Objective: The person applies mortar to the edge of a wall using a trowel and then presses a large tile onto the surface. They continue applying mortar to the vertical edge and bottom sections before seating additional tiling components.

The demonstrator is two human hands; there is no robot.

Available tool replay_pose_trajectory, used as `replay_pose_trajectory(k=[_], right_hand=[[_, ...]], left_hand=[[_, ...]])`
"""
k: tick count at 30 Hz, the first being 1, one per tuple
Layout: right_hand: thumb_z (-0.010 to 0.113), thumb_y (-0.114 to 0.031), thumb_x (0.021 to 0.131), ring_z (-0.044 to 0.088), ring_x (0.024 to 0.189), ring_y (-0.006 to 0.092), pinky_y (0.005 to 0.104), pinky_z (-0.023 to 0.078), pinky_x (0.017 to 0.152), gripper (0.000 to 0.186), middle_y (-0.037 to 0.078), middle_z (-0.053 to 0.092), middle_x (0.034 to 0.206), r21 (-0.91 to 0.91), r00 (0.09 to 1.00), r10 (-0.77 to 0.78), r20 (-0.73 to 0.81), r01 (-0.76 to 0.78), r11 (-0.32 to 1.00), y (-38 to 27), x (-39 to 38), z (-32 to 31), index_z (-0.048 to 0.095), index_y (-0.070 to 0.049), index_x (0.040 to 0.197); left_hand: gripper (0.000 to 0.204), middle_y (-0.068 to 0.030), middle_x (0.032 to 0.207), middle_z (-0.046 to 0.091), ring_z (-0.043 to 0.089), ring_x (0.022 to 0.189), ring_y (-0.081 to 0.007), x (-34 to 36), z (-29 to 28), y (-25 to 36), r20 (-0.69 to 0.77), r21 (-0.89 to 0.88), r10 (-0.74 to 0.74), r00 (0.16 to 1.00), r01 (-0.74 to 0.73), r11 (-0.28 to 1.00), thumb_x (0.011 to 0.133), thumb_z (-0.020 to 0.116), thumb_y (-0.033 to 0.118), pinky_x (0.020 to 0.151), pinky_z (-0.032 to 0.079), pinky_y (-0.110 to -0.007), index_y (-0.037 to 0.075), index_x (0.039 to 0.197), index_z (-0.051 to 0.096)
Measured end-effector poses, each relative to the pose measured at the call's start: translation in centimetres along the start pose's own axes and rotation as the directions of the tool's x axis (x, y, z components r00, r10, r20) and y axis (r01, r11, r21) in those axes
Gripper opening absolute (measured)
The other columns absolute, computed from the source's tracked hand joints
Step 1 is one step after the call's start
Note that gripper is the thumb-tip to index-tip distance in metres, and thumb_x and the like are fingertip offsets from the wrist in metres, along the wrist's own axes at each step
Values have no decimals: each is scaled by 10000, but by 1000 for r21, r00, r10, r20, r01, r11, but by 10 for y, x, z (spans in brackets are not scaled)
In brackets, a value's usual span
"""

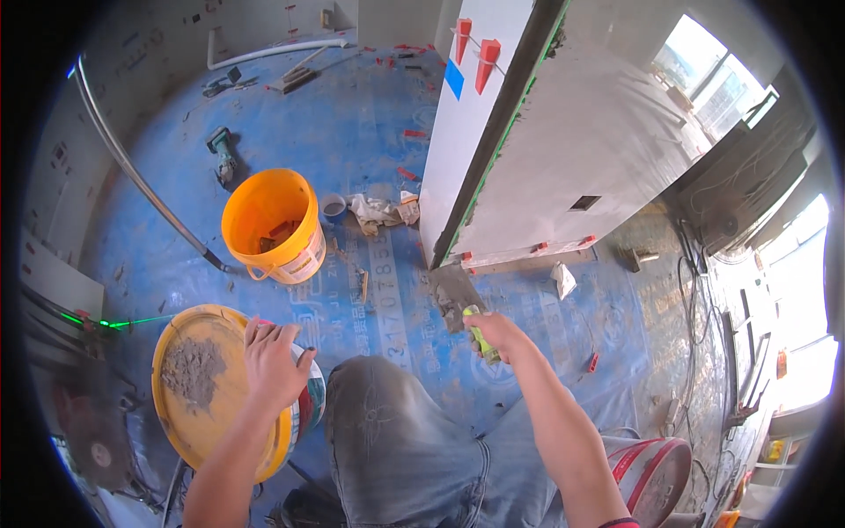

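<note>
My right hand (495,336) is closed around the yellow-green handle of a putty knife (455,289). Grey mortar coats its wide blade, which is at the foot of a wall corner (435,255); whether they touch is hard to tell. On the left, my left hand (275,359) lies over the edge of a bucket with a yellow lid (231,330), fingers extended and gripping nothing. A patch of grey mortar (192,370) sits on that lid.
An orange bucket (269,211) with scraps inside stands ahead, near a cordless power tool (224,157), a small cup (334,209) and crumpled wrapping (377,214). A metal pole (132,167) leans at left. Another bucket (653,475) stands right of my leg; cables (695,299) run beyond.
</note>
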State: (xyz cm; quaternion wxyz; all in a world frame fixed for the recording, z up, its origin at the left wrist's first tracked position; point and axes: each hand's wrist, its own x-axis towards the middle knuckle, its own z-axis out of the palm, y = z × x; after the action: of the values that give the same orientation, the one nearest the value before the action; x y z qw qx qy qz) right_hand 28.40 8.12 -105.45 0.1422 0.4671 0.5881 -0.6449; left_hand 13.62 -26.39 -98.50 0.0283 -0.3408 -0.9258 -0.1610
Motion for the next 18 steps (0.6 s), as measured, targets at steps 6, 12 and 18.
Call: replay_pose_trajectory(k=[6, 12, 18], right_hand=[[608, -262, 911, 548, 525, 196, 345, 434, 470, 272, 98, 576, 688, 19, 1000, -7, 22, 7, 1000, -13, 11, 6, 593, 4, 966], [590, -261, 923, 547, 515, 191, 337, 434, 478, 271, 94, 578, 669, 5, 999, -23, -37, 23, 1000, -28, -6, 12, 587, 6, 970], [606, -315, 908, 546, 522, 170, 320, 414, 471, 304, 77, 592, 668, -65, 996, -81, -45, 78, 995, -50, -43, 6, 600, -20, 980]], left_hand=[[316, -121, 939, 680, 588, 1010, -303, -1, -3, 1, -14, -4, 26, 1000, -26, 1000, 744, 758, 209, 1115, 279, -448, 65, 992, 625], [322, -114, 944, 680, 586, 1016, -294, 1, -1, -1, -10, -23, 26, 1000, -26, 999, 742, 760, 212, 1117, 275, -448, 64, 993, 624], [325, -109, 942, 681, 590, 1008, -290, -1, -2, -2, -44, -62, 32, 999, -35, 997, 734, 764, 205, 1115, 276, -453, 66, 997, 634]])
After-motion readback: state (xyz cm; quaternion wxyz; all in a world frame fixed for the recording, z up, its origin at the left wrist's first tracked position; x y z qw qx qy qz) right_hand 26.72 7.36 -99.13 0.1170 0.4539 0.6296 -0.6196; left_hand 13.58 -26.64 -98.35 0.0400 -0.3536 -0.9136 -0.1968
